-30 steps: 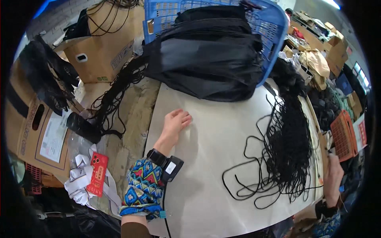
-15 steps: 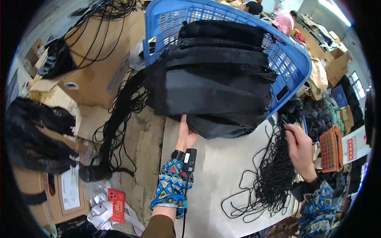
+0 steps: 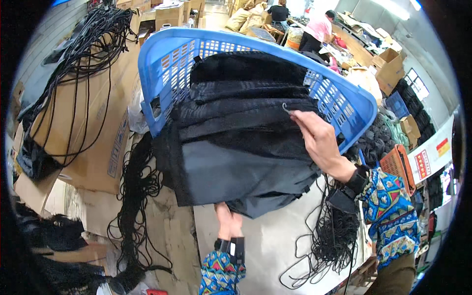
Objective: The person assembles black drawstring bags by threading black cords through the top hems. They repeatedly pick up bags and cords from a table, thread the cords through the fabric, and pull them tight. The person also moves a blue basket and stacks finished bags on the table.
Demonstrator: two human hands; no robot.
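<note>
A stack of black fabric pieces (image 3: 236, 162) leans out of a blue plastic basket (image 3: 147, 64) toward me. My left hand (image 3: 228, 222) reaches up under the stack's near edge; the fabric hides its fingers. My right hand (image 3: 319, 140) is over the right side of the stack. Its thumb and fingers pinch a small thin hook (image 3: 285, 107), pale and curved at the tip. On the pale tabletop (image 3: 260, 260), below my right forearm, lies a tangled bundle of thin black cords (image 3: 334, 236). A second bundle of black cords (image 3: 135, 196) hangs down left of the stack.
At the left, a large cardboard box (image 3: 93, 137) has black cords (image 3: 93, 44) draped over it. An orange basket (image 3: 396, 164) stands at the right. Farther back are a person in pink (image 3: 318, 29) and another in dark clothing (image 3: 279, 12).
My right hand has moved from the cord bundle up and left over the fabric stack, the hook now showing. The view has tilted up; my left hand is still under the stack.
</note>
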